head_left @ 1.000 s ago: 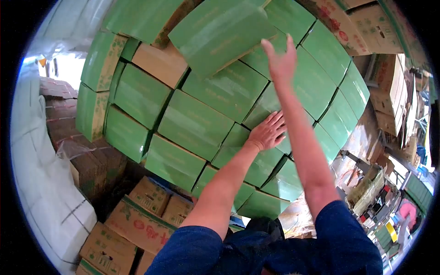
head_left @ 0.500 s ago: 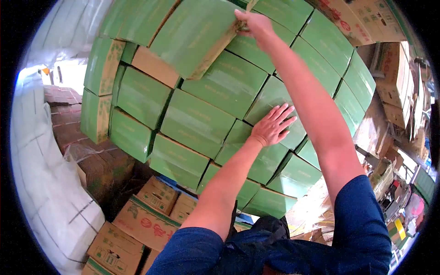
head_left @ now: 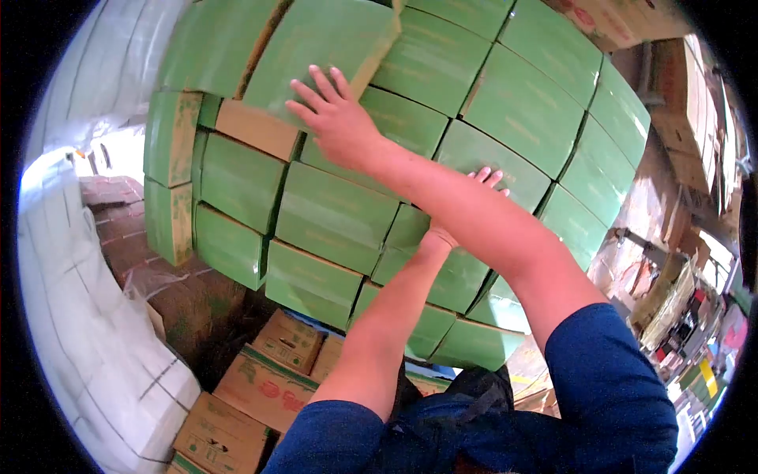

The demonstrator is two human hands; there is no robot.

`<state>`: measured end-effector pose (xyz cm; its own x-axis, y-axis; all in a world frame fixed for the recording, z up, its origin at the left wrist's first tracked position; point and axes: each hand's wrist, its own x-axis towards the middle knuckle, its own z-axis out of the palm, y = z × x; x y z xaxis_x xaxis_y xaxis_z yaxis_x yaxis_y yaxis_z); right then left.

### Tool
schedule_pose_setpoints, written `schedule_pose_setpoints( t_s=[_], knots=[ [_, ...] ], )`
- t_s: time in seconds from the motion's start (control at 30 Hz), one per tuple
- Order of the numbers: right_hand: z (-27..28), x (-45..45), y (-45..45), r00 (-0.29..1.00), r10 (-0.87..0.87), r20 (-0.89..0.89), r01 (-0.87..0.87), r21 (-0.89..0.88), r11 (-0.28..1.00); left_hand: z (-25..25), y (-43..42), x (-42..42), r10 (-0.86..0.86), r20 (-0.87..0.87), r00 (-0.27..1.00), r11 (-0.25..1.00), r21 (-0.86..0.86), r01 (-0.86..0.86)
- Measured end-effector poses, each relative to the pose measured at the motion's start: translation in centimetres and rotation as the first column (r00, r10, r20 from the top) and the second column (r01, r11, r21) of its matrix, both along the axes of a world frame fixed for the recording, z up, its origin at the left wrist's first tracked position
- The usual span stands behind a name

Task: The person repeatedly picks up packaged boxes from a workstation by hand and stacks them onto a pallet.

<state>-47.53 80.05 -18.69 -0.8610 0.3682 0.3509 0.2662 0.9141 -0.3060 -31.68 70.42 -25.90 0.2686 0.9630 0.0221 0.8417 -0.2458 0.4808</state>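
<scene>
Green cartons (head_left: 338, 212) lie side by side in a large block in front of me. One green carton (head_left: 316, 47) rests on top of the others at the upper middle. My right hand (head_left: 338, 118), fingers spread, is at the lower part of that carton. Lower down, my left hand (head_left: 482, 180) lies against the green cartons, crossed over by my right forearm. Only its fingertips and wrist show, and the fingertips are apart. A bare brown carton face (head_left: 257, 129) shows left of my right hand.
Brown cartons with red print (head_left: 264, 387) are stacked at the lower left. White wrapped material (head_left: 87, 316) runs along the left edge. More brown cartons (head_left: 685, 118) stand at the right, above assorted clutter (head_left: 687, 324).
My right hand has left the top carton's right edge and moved left and down onto its lower part. That carton has shifted slightly left. My right forearm now covers much of my left hand.
</scene>
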Motion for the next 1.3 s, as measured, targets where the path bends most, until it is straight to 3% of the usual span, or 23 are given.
schedule_pose_setpoints(
  t_s=[0.13, 0.2, 0.27, 0.33, 0.4, 0.5, 0.6, 0.67, 0.7, 0.77, 0.8, 0.87, 0.93, 1.0, 1.07, 1.13, 1.23, 1.27, 1.3],
  knots=[
    [-0.2, 0.0, 2.3, 0.997, 0.078, -0.018, -0.079, -0.047, 0.996, -0.6, -0.1, 0.1, -0.003, 0.001, 1.0, 1.0, 0.0, 0.003],
    [0.5, 0.8, 2.1, 1.0, 0.031, 0.005, -0.031, -0.039, 0.999, 0.1, 0.4, -0.1, -0.028, -0.054, 0.998, 1.0, 0.001, 0.028],
    [2.0, 4.3, 0.4, 0.984, -0.016, -0.176, -0.035, -0.283, 0.958, 0.7, -0.2, -0.1, -0.04, -0.073, 0.997, 0.999, -0.019, 0.038],
    [3.5, 10.7, -1.3, 0.93, -0.167, -0.329, -0.004, -0.462, 0.887, 1.2, 0.0, 0.6, -0.03, -0.038, 0.999, 0.999, -0.037, 0.029],
    [4.6, 19.8, -2.6, 0.877, -0.394, -0.274, 0.217, -0.506, 0.835, 0.8, 0.1, 1.0, -0.029, 0.053, 0.998, 0.999, -0.04, 0.031],
    [6.3, 35.5, -3.6, 0.672, -0.697, -0.248, 0.511, -0.526, 0.68, -1.0, 0.2, 1.7, 0.045, -0.072, 0.996, 0.995, 0.098, -0.037],
    [6.0, 50.3, -6.7, 0.331, -0.938, -0.099, 0.792, -0.511, 0.334, 0.7, 1.6, 2.8, -0.027, -0.188, 0.982, 0.987, 0.149, 0.056],
    [2.1, 59.3, -10.9, 0.073, -0.997, -0.019, 0.898, -0.434, 0.074, 0.8, 1.2, 3.6, -0.048, -0.226, 0.973, 0.981, 0.173, 0.089],
    [-1.4, 63.2, -13.0, -0.061, -0.99, 0.126, 0.928, -0.358, -0.102, 1.0, 1.4, 3.9, -0.045, -0.247, 0.968, 0.983, 0.164, 0.087],
    [-8.8, 69.6, -15.5, -0.219, -0.859, 0.462, 0.675, -0.565, -0.475, 1.0, 1.8, 4.2, -0.036, -0.286, 0.957, 0.983, 0.163, 0.086],
    [-12.0, 71.7, -15.0, -0.213, -0.859, 0.466, 0.663, -0.576, -0.477, 0.8, 1.8, 4.0, -0.049, -0.284, 0.958, 0.981, 0.168, 0.1],
    [-18.7, 74.9, -12.4, -0.169, -0.747, 0.643, 0.567, -0.556, -0.608, 0.1, 1.9, 3.6, -0.05, -0.3, 0.953, 0.979, 0.172, 0.106],
    [-27.2, 78.2, -8.3, -0.213, -0.707, 0.674, 0.541, -0.521, -0.66, -0.3, 1.9, 3.5, -0.082, -0.261, 0.962, 0.966, 0.215, 0.141],
    [-31.5, 80.6, -3.6, -0.244, -0.733, 0.634, 0.515, -0.556, -0.653, -0.4, 1.9, 3.9, -0.058, -0.295, 0.954, 0.972, 0.199, 0.121],
    [-37.0, 83.4, 1.6, -0.073, -0.852, 0.518, 0.325, -0.795, -0.512, -0.8, 1.7, 3.4, -0.034, -0.282, 0.959, 0.981, 0.172, 0.086],
    [-35.1, 83.5, 4.9, 0.227, -0.785, 0.576, 0.227, -0.815, -0.533, -1.4, 1.5, 3.3, -0.002, -0.225, 0.974, 0.989, 0.144, 0.035],
    [-38.1, 85.1, 6.7, 0.432, -0.72, 0.543, 0.233, -0.839, -0.493, -1.6, 1.7, 3.0, -0.029, -0.269, 0.963, 0.982, 0.17, 0.078],
    [-39.7, 86.0, 6.1, 0.493, -0.739, 0.46, 0.148, -0.881, -0.45, -1.6, 1.7, 3.0, -0.026, -0.277, 0.96, 0.984, 0.164, 0.074],
    [-38.8, 86.4, 5.2, 0.551, -0.72, 0.421, -0.01, -0.86, -0.511, -2.0, 1.6, 2.8, -0.021, -0.267, 0.963, 0.983, 0.169, 0.068]
  ],
)
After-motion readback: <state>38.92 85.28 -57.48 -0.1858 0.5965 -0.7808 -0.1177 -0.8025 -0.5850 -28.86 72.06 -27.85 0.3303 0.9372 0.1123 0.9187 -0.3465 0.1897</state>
